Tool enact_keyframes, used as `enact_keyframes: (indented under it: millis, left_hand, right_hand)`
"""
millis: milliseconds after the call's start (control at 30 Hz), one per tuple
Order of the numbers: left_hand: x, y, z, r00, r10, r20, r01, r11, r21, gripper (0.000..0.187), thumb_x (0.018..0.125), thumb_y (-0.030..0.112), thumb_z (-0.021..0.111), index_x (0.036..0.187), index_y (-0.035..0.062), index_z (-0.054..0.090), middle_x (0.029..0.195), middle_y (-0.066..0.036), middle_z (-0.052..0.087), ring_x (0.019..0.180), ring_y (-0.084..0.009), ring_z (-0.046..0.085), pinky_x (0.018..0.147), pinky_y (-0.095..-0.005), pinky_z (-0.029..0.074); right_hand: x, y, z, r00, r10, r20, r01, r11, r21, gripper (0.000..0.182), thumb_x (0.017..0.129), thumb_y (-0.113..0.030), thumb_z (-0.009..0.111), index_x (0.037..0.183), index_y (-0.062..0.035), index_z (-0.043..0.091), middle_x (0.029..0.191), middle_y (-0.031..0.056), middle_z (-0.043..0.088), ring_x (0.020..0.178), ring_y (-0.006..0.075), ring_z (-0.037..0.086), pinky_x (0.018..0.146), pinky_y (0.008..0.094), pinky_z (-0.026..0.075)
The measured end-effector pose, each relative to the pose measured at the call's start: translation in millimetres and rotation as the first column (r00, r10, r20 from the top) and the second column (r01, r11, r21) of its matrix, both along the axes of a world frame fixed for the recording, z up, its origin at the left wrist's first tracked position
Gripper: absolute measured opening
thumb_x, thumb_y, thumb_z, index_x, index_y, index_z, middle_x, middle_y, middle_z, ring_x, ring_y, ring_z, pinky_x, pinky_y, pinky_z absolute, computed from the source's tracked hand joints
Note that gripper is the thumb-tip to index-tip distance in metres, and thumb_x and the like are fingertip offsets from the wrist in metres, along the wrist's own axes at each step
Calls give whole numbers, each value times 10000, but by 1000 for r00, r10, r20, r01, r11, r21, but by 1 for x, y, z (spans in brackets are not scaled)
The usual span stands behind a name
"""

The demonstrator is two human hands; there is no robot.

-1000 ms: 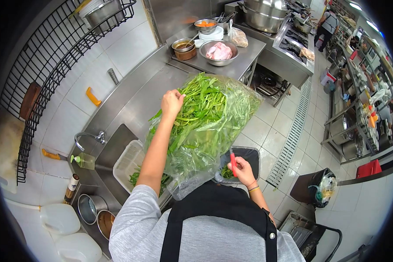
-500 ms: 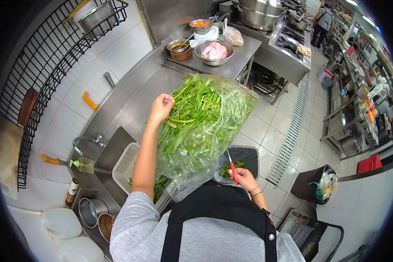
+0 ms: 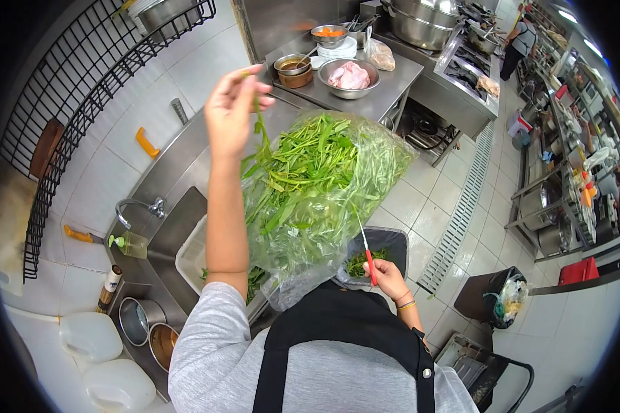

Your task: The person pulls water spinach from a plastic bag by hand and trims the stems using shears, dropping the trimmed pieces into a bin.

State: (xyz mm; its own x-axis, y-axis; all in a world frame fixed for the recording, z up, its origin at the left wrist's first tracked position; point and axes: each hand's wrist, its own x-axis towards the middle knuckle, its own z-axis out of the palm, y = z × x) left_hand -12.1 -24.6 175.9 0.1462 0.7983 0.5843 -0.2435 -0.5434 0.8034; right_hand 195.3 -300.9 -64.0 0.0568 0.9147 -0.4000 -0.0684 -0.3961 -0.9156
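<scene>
My left hand [image 3: 233, 110] is raised above the left side of a heap of leafy greens. Its fingers pinch a green stem [image 3: 259, 127] that hangs down toward the heap. Long-stemmed leafy greens [image 3: 317, 155] fill a clear plastic bag [image 3: 379, 165], which lies opened out in front of me. Low on the right, my right hand [image 3: 390, 281] is closed round the red handle of a small knife [image 3: 370, 258], its thin blade pointing away from me. Beneath that hand, a dark bin [image 3: 399, 241] holds cut greens [image 3: 365, 263].
To my left are a sink [image 3: 193, 199] with a white plastic basket [image 3: 194, 255] and a tap [image 3: 141, 206]. On the steel counter ahead stands a bowl [image 3: 355, 91] of raw poultry. Pots [image 3: 141, 320] sit at lower left. A floor drain [image 3: 461, 206] runs on the right.
My left hand has risen up and away from the heap, drawing a stem of greens with it. The right hand stays almost still with the knife. The view has shifted slightly.
</scene>
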Motion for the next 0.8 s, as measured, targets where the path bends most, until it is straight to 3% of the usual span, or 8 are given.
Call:
enact_keyframes:
  millis: [133,200,233,267,333,533,667,800]
  left_hand:
    - [52,18,-33,902,-193,-385,136,976,-171,246,863,179,579,1074,54,597,847,-55,635,690,-106,607,649,-233,493]
    - [73,49,-84,799,-207,-564,179,978,-107,300,827,195,624,1090,53,597,888,-70,646,732,-122,620,688,-251,495]
    - [74,51,-93,751,-77,-656,103,995,1,336,798,204,655,1090,48,598,937,-92,651,788,-144,628,734,-268,494]
    - [71,55,-101,753,-80,-653,103,995,-3,336,798,204,655,1090,48,598,937,-92,651,788,-144,628,734,-268,494]
    - [59,63,-106,686,157,-710,-39,983,180,334,785,197,664,1077,44,604,974,-107,647,830,-154,628,755,-282,493]
    - [15,25,-93,744,112,-658,-81,994,77,152,735,186,686,822,62,670,781,-73,664,722,-167,637,680,-279,498]
    - [0,-7,-122,265,76,-961,-89,995,54,154,659,200,732,717,82,651,736,-63,653,658,-186,625,607,-300,490]
    - [-7,-18,-176,270,285,-920,-112,958,264,240,654,259,742,768,78,634,802,-49,619,744,-221,606,651,-336,485]
  right_hand:
    - [-10,0,10,1000,-16,6,16,1000,18,299,865,-303,592,693,-63,546,604,-66,466,537,22,399,485,191,333]
    - [-11,-1,1,1000,-5,16,5,999,34,297,864,-300,594,690,-64,543,599,-69,462,536,20,392,482,192,322]
    - [-10,-4,-1,1000,4,30,-5,999,52,295,863,-296,597,687,-66,540,594,-72,457,535,17,386,479,192,310]
    - [-8,-7,-1,999,4,33,-6,999,47,295,863,-296,597,687,-66,540,594,-72,457,535,17,386,479,192,310]
    - [-5,-12,3,998,45,38,-46,998,37,269,876,-284,575,774,-35,577,664,-39,514,564,37,438,514,196,384]
    - [-5,-26,-15,999,-10,38,11,1000,-22,255,874,-262,581,776,-28,565,670,-27,520,544,49,465,512,195,399]
    - [-11,-19,-10,1000,21,1,-21,1000,-17,255,877,-262,576,775,-30,561,675,-27,525,551,46,465,517,192,399]
    - [-18,-4,4,998,65,-10,-65,998,-1,245,881,-260,571,791,-32,568,674,-33,519,563,40,459,521,190,393]
